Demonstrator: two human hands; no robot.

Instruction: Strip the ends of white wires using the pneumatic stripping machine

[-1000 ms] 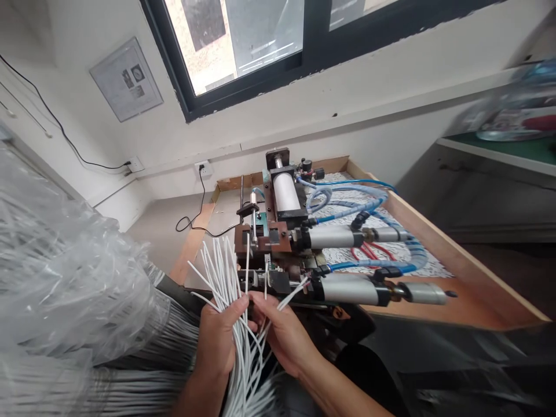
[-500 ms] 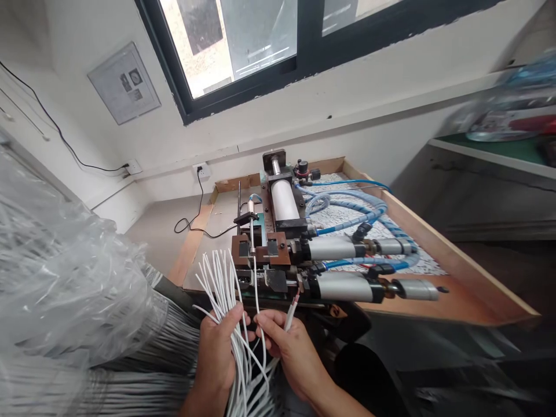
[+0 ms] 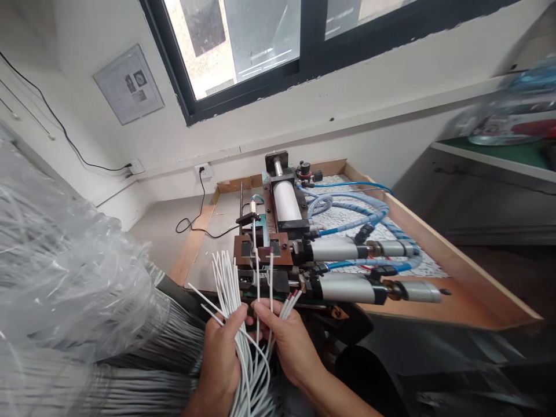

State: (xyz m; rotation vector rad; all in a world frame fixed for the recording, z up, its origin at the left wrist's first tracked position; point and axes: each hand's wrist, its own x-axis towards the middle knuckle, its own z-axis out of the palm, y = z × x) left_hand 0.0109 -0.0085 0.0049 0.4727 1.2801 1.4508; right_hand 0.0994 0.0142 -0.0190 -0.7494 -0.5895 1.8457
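Note:
My left hand (image 3: 223, 350) is closed around a thick bundle of thin white cables (image 3: 226, 284), whose loose ends fan upward. My right hand (image 3: 289, 341) pinches white cable between thumb and fingers. One white cable (image 3: 258, 284) rises from between the hands to the machine's front clamp (image 3: 263, 249). Beside it stands a second cable (image 3: 271, 278) with a dark red tip, held in my right hand. Several more cable ends (image 3: 291, 301) with reddish tips stick out behind the right thumb. The lower lengths of cable hang together below both hands.
The pneumatic machine (image 3: 284, 200) has silver cylinders (image 3: 339, 286) jutting right and coiled blue hoses (image 3: 369, 211) behind. A wooden rim (image 3: 456, 260) borders the bench. At left stand plastic-wrapped cable bundles (image 3: 65, 255). A shelf (image 3: 499, 153) with a bottle is at right.
A red-tipped cable now stands upright by the clamp, right of the first cable. The cable ends in my right hand have spread apart. The left hand keeps its hold on the bundle.

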